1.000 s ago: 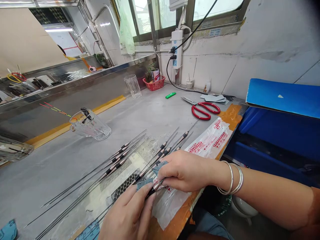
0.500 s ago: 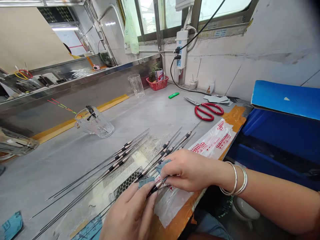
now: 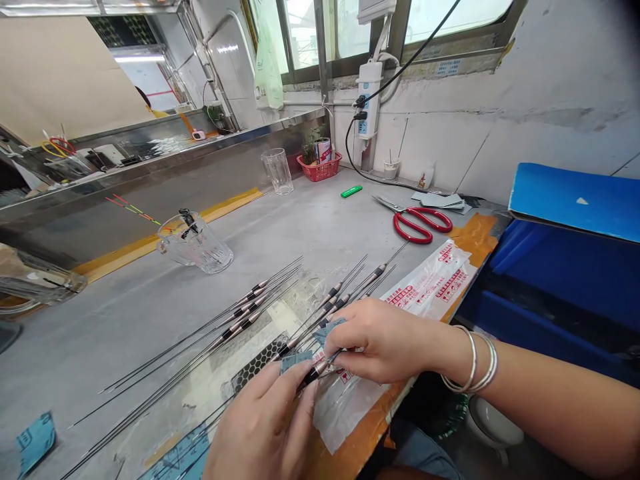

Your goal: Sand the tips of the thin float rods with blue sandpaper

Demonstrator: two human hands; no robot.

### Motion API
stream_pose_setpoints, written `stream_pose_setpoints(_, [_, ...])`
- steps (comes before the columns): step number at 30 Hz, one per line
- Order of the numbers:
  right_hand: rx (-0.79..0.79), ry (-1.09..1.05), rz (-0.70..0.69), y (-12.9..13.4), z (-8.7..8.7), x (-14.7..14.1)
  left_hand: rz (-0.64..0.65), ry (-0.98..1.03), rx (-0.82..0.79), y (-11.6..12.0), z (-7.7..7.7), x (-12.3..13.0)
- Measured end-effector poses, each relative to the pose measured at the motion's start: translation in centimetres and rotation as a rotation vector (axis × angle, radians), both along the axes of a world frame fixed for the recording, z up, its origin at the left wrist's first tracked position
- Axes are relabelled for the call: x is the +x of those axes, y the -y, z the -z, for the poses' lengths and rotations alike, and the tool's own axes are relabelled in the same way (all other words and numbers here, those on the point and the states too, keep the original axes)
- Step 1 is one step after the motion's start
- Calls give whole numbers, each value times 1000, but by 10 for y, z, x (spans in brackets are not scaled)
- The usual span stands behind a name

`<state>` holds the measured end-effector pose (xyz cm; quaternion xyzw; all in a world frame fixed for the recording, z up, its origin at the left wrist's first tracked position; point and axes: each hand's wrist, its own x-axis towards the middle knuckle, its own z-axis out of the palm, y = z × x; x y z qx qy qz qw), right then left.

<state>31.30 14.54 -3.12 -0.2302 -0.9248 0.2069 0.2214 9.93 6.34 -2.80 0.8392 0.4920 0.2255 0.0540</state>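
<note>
At the bottom middle, my left hand (image 3: 267, 417) pinches a thin float with a dark and pale body (image 3: 313, 373), and a blue-grey sandpaper piece (image 3: 297, 361) lies at its fingertips. My right hand (image 3: 373, 340), with two silver bangles at the wrist, closes on another folded sandpaper piece (image 3: 329, 331) against the float's thin stem, close to my left fingers. Several similar floats (image 3: 235, 320) lie slantwise on the grey table to the left. More floats (image 3: 335, 293) rest just beyond my hands, partly hidden by them.
Red-handled scissors (image 3: 425, 223), a green object (image 3: 351, 191) and a red basket (image 3: 320, 169) are farther back. A glass mug (image 3: 200, 247) and an upright glass (image 3: 278, 172) stand left. Printed plastic (image 3: 425, 283) lines the right edge, beside a blue bin (image 3: 565, 273).
The whole view has shifted slightly, with the scene sitting a little farther right. Both hands keep nearly the same grip and place on the float.
</note>
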Motion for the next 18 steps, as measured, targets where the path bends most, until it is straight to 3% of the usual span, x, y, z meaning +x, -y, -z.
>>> stream_pose_setpoints(9, [-16, -74, -27, 1, 1, -1, -17, -26, -9, 2, 0, 1])
stream_pose_setpoints(18, [-14, -11, -30, -1, 1, 1, -28, -17, -23, 4, 1, -1])
